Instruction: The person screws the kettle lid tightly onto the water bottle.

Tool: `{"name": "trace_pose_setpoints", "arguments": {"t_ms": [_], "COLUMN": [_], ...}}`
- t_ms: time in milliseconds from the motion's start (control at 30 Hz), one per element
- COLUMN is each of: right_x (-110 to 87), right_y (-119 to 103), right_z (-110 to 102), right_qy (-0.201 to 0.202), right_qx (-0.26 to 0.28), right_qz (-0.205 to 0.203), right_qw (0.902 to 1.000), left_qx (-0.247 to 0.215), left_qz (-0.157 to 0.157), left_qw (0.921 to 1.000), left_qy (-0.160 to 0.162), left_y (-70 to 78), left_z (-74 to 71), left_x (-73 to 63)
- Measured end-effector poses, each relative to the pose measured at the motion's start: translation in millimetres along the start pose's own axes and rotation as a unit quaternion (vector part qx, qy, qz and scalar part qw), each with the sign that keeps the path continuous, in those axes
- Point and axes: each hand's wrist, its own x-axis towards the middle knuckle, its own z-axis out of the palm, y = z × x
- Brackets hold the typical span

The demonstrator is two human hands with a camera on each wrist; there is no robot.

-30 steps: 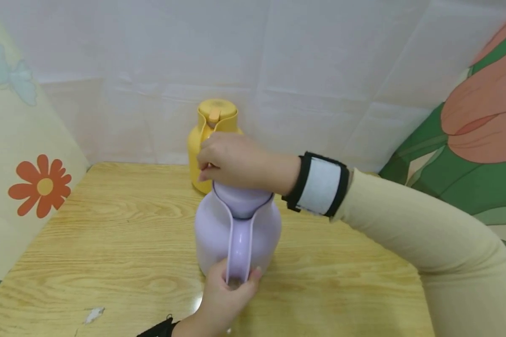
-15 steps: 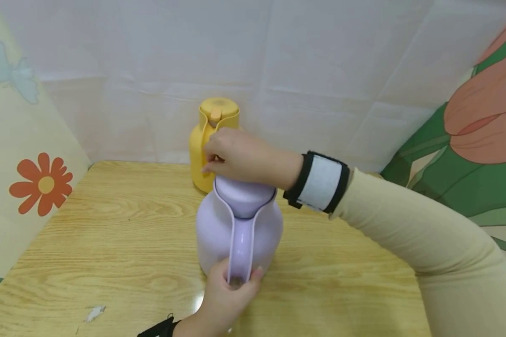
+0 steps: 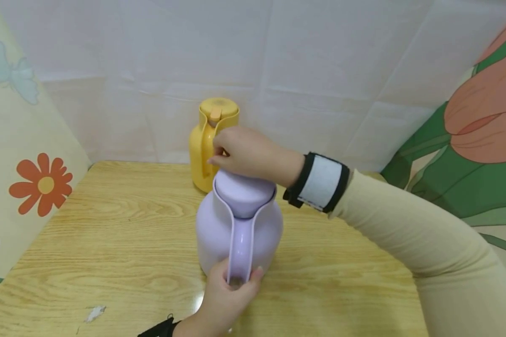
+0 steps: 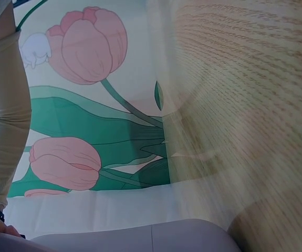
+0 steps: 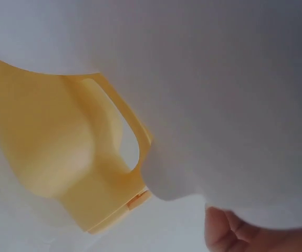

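Note:
A lilac thermos jug (image 3: 211,224) stands upright on the wooden table in the head view, its handle (image 3: 241,243) facing me. Low on that handle my left hand (image 3: 225,297) grips, thumb on the right side and fingers on the left. My right hand (image 3: 253,152) is over the jug's top, its curled fingers on the far side of the lilac lid (image 3: 244,194), which it partly covers. In the right wrist view the jug's pale body (image 5: 219,105) fills much of the picture, and the curled fingers (image 5: 219,231) show right at its top edge.
Close behind the lilac jug stands a yellow thermos jug (image 3: 198,150), partly hidden by my right hand. A white sheet (image 3: 152,56) hangs behind the table (image 3: 143,243). Flower-printed panels (image 3: 46,121) flank it on both sides.
My right hand has turned over the lid, its fingertips shifting right and slightly away from me. More of the lid shows. The left hand keeps its grip on the handle.

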Motion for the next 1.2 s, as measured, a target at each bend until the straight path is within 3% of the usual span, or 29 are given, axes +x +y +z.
{"name": "trace_pose_setpoints", "arguments": {"t_ms": [267, 800, 1200], "right_x": [-1.2, -5.7, -11.9], "right_y": [0, 12, 22], "right_z": [1, 7, 7], "right_qy": [0.0, 0.041, 0.049], "right_qx": [0.03, 0.037, 0.061], "right_qz": [0.059, 0.058, 0.08], "right_qw": [0.9978, 0.9968, 0.9938], "left_qx": [-0.003, 0.002, 0.004], "left_qz": [0.009, 0.018, 0.018], "left_qw": [1.0, 0.9998, 0.9998], "left_qy": [-0.001, 0.006, 0.006], "left_y": [-0.7, -0.3, 0.3], "left_z": [-1.0, -2.1, -3.4], "left_x": [0.5, -0.6, -1.4]}}
